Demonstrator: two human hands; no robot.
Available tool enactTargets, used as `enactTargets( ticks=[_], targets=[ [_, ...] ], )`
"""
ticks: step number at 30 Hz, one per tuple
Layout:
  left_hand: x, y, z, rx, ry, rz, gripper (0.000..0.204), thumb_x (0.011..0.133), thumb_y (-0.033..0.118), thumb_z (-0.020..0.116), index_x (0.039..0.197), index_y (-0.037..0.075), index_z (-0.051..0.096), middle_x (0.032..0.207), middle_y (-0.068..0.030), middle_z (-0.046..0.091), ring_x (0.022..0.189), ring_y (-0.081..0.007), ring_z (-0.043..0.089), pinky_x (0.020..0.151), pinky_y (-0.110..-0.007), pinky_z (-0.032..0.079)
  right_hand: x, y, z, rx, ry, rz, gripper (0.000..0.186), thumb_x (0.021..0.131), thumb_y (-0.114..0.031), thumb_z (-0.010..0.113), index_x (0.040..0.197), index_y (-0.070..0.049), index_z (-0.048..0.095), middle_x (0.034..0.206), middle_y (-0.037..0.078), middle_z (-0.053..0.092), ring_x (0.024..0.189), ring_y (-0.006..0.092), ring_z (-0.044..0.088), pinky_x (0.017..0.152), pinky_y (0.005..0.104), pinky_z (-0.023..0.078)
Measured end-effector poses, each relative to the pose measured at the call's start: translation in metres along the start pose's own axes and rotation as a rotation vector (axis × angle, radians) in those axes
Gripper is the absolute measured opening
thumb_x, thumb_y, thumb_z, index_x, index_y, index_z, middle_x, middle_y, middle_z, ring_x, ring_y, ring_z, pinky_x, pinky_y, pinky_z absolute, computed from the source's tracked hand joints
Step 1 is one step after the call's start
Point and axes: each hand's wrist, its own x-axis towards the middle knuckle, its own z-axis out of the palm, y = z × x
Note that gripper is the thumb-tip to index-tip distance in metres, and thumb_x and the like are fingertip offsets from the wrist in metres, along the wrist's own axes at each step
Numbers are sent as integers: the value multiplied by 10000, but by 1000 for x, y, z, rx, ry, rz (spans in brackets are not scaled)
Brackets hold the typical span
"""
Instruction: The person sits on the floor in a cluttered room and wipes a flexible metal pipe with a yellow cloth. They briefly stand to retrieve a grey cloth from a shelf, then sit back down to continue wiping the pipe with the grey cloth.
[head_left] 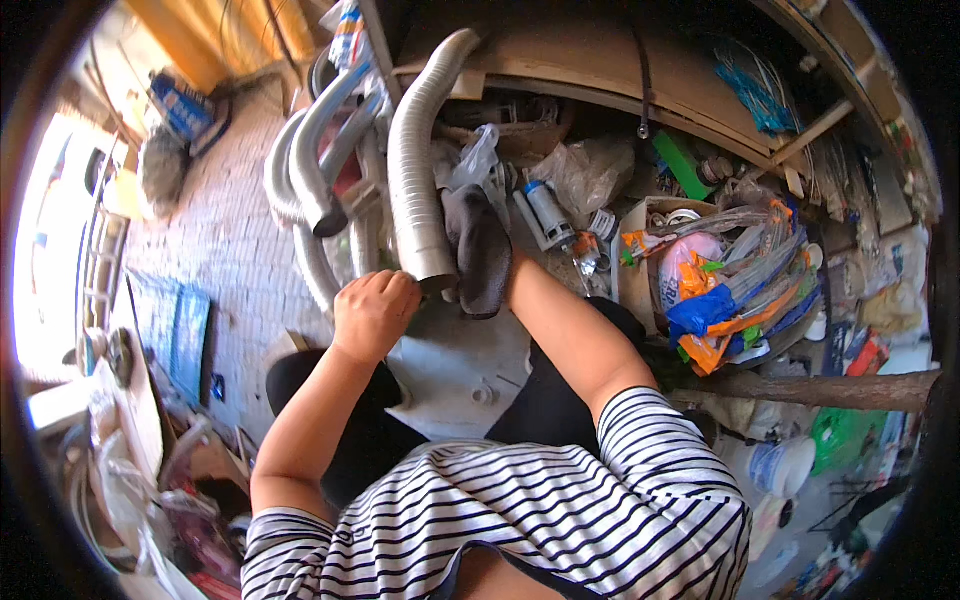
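Observation:
A long, silvery, ribbed flexible hose [415, 170] stands tilted in front of me, its smooth open end toward me. My left hand [378, 312] has its fingers curled and closed at the left edge of that end. A dark grey cloth [478, 250], perhaps a sock or mitten, covers my right hand and lies against the hose's right side. The fingers of the right hand are hidden by it. Left of the hose, several similar curved hoses [308, 165] are bunched together on the floor side.
To the right, an open cardboard box [632, 265] sits beside a heap of colourful plastic packaging [740, 285]. A caulking gun [545, 212] lies near a crumpled clear bag [590, 170]. A wooden log [810, 390] is at right; a blue panel [170, 325] stands at left.

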Motion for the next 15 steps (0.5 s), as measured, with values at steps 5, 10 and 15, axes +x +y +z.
enactTargets(
  ticks=[5, 10, 15],
  targets=[
    [-40, 15, -13, -436, -153, -342, 351, 755, 377, 661, 857, 46, 605, 702, -69, 590, 628, -239, 584, 561, -327, 455, -36, -5, 34, -153, -11, 53, 355, 929, -272, 375, 1196, -43, 422, 1095, 119, 525, 1008, 244, 517, 924, 374, 393],
    [-74, -3, 30, -1017, -140, -827, 403, 921, 394, 468, 906, 13, 597, 677, -30, 557, 625, -101, 515, 593, -251, 427, -74, -33, 66, -248, -36, 40, 372, 922, -272, 400, 1201, -26, 409, 1058, 127, 537, 959, 256, 541, 872, 385, 437],
    [-65, -1, 82, -1396, -246, -1207, 629, 857, 572, 449, 1188, 37, 459, 1035, -90, 519, 939, -183, 481, 803, -356, 399, -102, -55, 82, -99, -82, -5, 393, 914, -272, 426, 1205, -10, 395, 1022, 135, 548, 911, 267, 566, 821, 397, 480]
  ],
)
